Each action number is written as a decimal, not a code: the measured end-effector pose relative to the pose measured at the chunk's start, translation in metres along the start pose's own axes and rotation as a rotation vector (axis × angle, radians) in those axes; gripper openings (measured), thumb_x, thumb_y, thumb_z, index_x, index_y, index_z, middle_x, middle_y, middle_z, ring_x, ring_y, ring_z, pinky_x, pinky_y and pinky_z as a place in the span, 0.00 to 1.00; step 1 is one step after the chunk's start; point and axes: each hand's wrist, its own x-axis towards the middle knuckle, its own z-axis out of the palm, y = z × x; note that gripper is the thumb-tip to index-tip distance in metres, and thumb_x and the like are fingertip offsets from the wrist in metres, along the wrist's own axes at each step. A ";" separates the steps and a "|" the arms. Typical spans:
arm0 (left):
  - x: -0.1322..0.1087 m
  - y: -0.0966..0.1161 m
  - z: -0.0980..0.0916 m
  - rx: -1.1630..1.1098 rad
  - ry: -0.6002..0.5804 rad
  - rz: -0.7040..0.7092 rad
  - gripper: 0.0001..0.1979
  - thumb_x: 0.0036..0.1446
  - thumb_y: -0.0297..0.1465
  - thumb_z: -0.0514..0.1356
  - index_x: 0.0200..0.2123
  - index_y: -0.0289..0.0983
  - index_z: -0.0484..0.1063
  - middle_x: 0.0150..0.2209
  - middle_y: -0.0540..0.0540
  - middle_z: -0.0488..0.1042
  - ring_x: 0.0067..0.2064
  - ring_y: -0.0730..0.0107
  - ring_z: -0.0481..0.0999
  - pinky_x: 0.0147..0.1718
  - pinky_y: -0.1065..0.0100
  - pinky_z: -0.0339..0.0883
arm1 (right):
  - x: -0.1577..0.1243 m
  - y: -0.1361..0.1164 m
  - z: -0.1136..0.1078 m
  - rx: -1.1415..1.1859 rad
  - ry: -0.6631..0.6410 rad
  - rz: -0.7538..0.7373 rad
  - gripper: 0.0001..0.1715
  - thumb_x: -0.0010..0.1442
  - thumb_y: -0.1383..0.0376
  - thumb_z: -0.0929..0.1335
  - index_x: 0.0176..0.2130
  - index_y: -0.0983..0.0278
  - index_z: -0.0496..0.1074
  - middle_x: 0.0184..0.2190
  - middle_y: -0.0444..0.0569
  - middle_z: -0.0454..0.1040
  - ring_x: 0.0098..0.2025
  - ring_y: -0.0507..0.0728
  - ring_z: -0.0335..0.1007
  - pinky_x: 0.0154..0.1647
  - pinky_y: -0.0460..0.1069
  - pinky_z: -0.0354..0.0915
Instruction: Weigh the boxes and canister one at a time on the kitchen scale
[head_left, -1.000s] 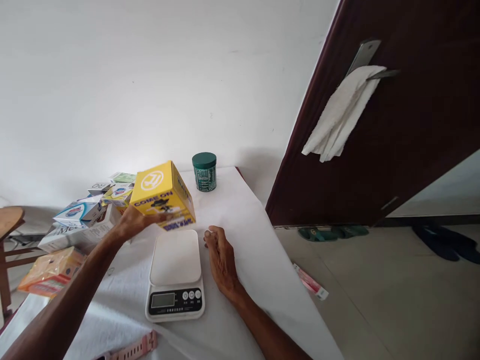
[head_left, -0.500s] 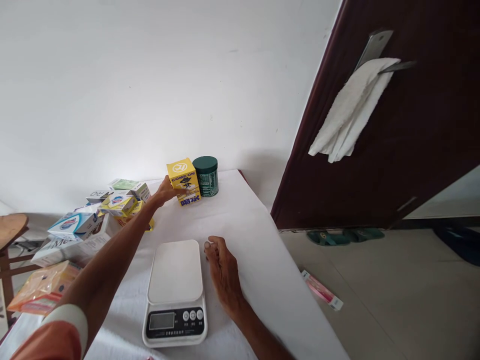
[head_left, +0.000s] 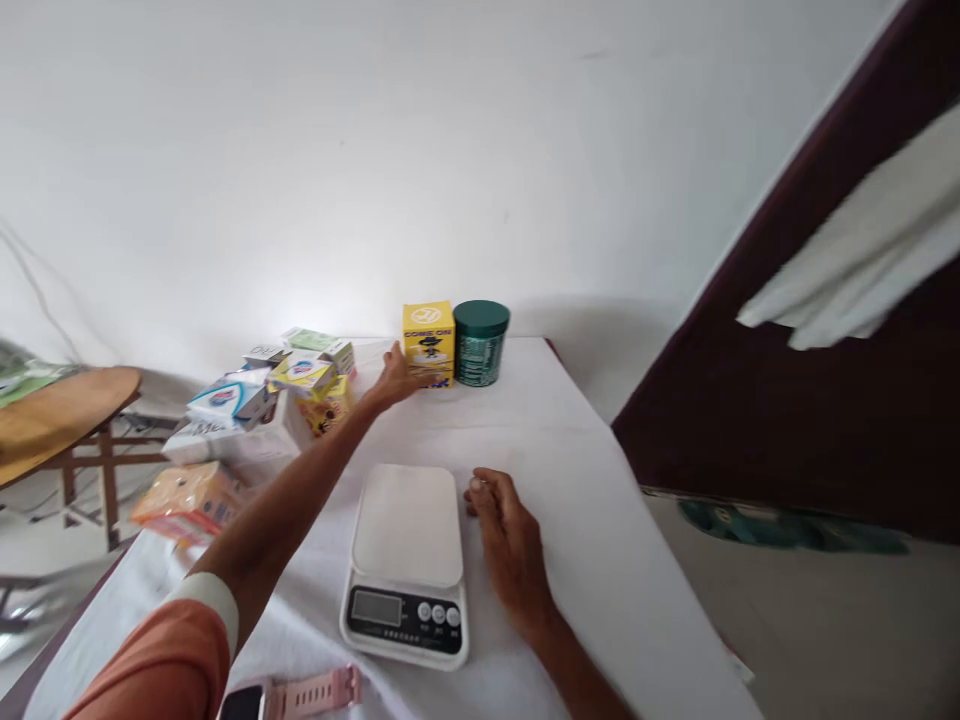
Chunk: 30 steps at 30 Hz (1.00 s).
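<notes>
A yellow box [head_left: 429,335] printed "COME ON" stands upright at the back of the white-covered table, close against a dark green lidded jar [head_left: 481,345]. My left hand [head_left: 396,380] is at the box's left side, slightly blurred, with digits apart and one stretched across the lower front. In front of me sits a white kitchen scale [head_left: 409,530] with a bare platform and a dark display. Just right of the platform, my right hand [head_left: 514,545] rests with its fingers loosely curled in; nothing shows in it.
Several boxes [head_left: 300,372] are piled on the left of the table, with an orange plastic-wrapped pack [head_left: 187,500] nearest me. A pink-strapped watch [head_left: 311,692] lies at the front edge. A wooden stool [head_left: 71,415] stands left; a door with a white towel [head_left: 862,240] is right.
My view has swung left, bringing the watch and stool into sight. The yellow box, tilted in my left hand before, now stands straight beside the jar, and that hand has loosened.
</notes>
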 end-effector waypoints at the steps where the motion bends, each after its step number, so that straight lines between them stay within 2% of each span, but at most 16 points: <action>1: -0.017 0.003 0.000 0.038 0.037 -0.009 0.47 0.33 0.38 0.80 0.56 0.33 0.65 0.59 0.28 0.66 0.66 0.35 0.60 0.64 0.38 0.58 | 0.000 0.001 0.000 -0.013 -0.002 -0.002 0.29 0.66 0.41 0.60 0.48 0.59 0.71 0.34 0.49 0.79 0.36 0.61 0.75 0.39 0.53 0.68; 2: -0.036 0.007 -0.001 0.095 0.025 0.011 0.48 0.36 0.40 0.79 0.59 0.34 0.63 0.60 0.29 0.64 0.67 0.36 0.59 0.65 0.39 0.58 | 0.001 0.001 0.000 -0.027 -0.006 -0.004 0.29 0.66 0.40 0.61 0.47 0.59 0.71 0.35 0.50 0.79 0.37 0.62 0.76 0.40 0.53 0.68; 5: -0.108 0.029 -0.012 0.167 -0.143 0.147 0.49 0.48 0.45 0.74 0.67 0.38 0.57 0.61 0.31 0.63 0.65 0.41 0.65 0.62 0.41 0.64 | 0.001 0.001 -0.001 -0.074 -0.032 -0.003 0.30 0.64 0.40 0.61 0.48 0.59 0.72 0.37 0.51 0.80 0.40 0.63 0.78 0.44 0.55 0.69; 7: -0.160 0.049 -0.027 0.223 -0.232 0.214 0.49 0.51 0.46 0.73 0.69 0.39 0.54 0.62 0.31 0.63 0.62 0.44 0.69 0.59 0.43 0.69 | 0.001 0.000 0.000 -0.110 -0.044 0.009 0.29 0.63 0.40 0.62 0.47 0.58 0.72 0.37 0.52 0.81 0.41 0.64 0.78 0.45 0.56 0.69; 9: -0.208 0.069 -0.047 0.277 -0.248 0.273 0.45 0.55 0.44 0.71 0.70 0.43 0.55 0.62 0.34 0.65 0.60 0.48 0.71 0.58 0.46 0.71 | 0.000 -0.001 0.001 -0.136 -0.052 0.008 0.28 0.63 0.41 0.62 0.46 0.58 0.72 0.39 0.52 0.81 0.42 0.65 0.78 0.46 0.57 0.68; 10: -0.230 0.078 -0.060 0.314 -0.206 0.296 0.42 0.57 0.43 0.70 0.70 0.45 0.55 0.62 0.36 0.66 0.61 0.50 0.71 0.59 0.48 0.71 | -0.001 -0.001 0.002 -0.145 -0.050 -0.001 0.27 0.63 0.42 0.62 0.46 0.57 0.72 0.39 0.53 0.81 0.42 0.65 0.78 0.46 0.58 0.68; 12: -0.266 0.089 -0.090 0.435 -0.015 0.314 0.37 0.60 0.40 0.68 0.68 0.47 0.57 0.64 0.39 0.66 0.64 0.53 0.68 0.61 0.50 0.69 | -0.002 -0.001 0.003 -0.163 -0.045 -0.034 0.25 0.63 0.43 0.62 0.46 0.58 0.72 0.39 0.53 0.81 0.42 0.65 0.78 0.46 0.58 0.69; 14: -0.289 0.089 -0.123 0.627 0.321 0.299 0.34 0.61 0.38 0.67 0.66 0.46 0.59 0.63 0.40 0.66 0.65 0.51 0.66 0.64 0.46 0.65 | -0.003 -0.001 0.004 -0.176 -0.036 -0.062 0.25 0.63 0.44 0.62 0.46 0.58 0.72 0.38 0.53 0.81 0.42 0.65 0.78 0.45 0.58 0.69; 16: -0.302 0.078 -0.152 0.776 0.639 0.179 0.37 0.57 0.38 0.69 0.66 0.44 0.58 0.64 0.38 0.63 0.67 0.47 0.62 0.67 0.41 0.58 | -0.003 -0.001 0.004 -0.184 -0.036 -0.085 0.24 0.62 0.45 0.63 0.45 0.58 0.72 0.36 0.53 0.81 0.40 0.65 0.78 0.44 0.58 0.69; 17: -0.305 0.068 -0.163 0.815 0.743 0.084 0.43 0.53 0.40 0.72 0.67 0.43 0.57 0.65 0.36 0.61 0.68 0.43 0.59 0.68 0.38 0.55 | -0.003 -0.002 0.004 -0.187 -0.038 -0.094 0.23 0.62 0.45 0.63 0.44 0.58 0.72 0.35 0.52 0.80 0.39 0.64 0.77 0.43 0.57 0.69; 18: -0.306 0.057 -0.172 0.820 0.791 -0.031 0.48 0.47 0.41 0.75 0.67 0.42 0.55 0.66 0.34 0.59 0.69 0.39 0.57 0.68 0.36 0.52 | -0.003 -0.002 0.004 -0.191 -0.035 -0.102 0.23 0.61 0.46 0.64 0.43 0.58 0.72 0.34 0.52 0.80 0.38 0.64 0.77 0.42 0.57 0.69; 20: -0.304 0.032 -0.180 0.781 0.777 -0.235 0.58 0.40 0.43 0.78 0.68 0.38 0.51 0.66 0.30 0.56 0.69 0.32 0.55 0.66 0.31 0.52 | -0.003 -0.003 0.005 -0.199 -0.025 -0.110 0.21 0.59 0.46 0.64 0.42 0.58 0.72 0.33 0.51 0.80 0.37 0.63 0.76 0.42 0.55 0.69; 21: -0.302 0.020 -0.181 0.771 0.764 -0.290 0.60 0.38 0.42 0.78 0.68 0.37 0.49 0.67 0.28 0.55 0.70 0.31 0.54 0.66 0.31 0.52 | -0.003 -0.003 0.005 -0.201 -0.019 -0.110 0.21 0.58 0.47 0.64 0.41 0.59 0.72 0.32 0.51 0.80 0.36 0.62 0.76 0.41 0.55 0.69; 24: -0.297 -0.004 -0.176 0.763 0.802 -0.280 0.59 0.42 0.39 0.76 0.69 0.35 0.45 0.67 0.27 0.54 0.70 0.35 0.54 0.66 0.36 0.55 | -0.005 -0.002 0.006 -0.194 -0.010 -0.115 0.23 0.58 0.46 0.64 0.41 0.59 0.72 0.32 0.51 0.79 0.36 0.62 0.76 0.42 0.55 0.69; 27: -0.296 -0.008 -0.173 0.735 0.850 -0.252 0.55 0.44 0.37 0.74 0.69 0.34 0.47 0.63 0.28 0.58 0.68 0.36 0.58 0.64 0.38 0.59 | -0.007 -0.002 0.005 -0.184 -0.021 -0.147 0.24 0.59 0.46 0.64 0.42 0.60 0.72 0.33 0.51 0.79 0.37 0.61 0.76 0.41 0.54 0.69; 30: -0.302 -0.001 -0.177 0.707 0.858 -0.268 0.49 0.44 0.39 0.73 0.65 0.36 0.54 0.60 0.31 0.61 0.64 0.37 0.63 0.63 0.38 0.61 | -0.007 0.000 0.004 -0.176 -0.035 -0.179 0.22 0.60 0.46 0.64 0.42 0.60 0.72 0.33 0.50 0.80 0.37 0.61 0.76 0.41 0.54 0.69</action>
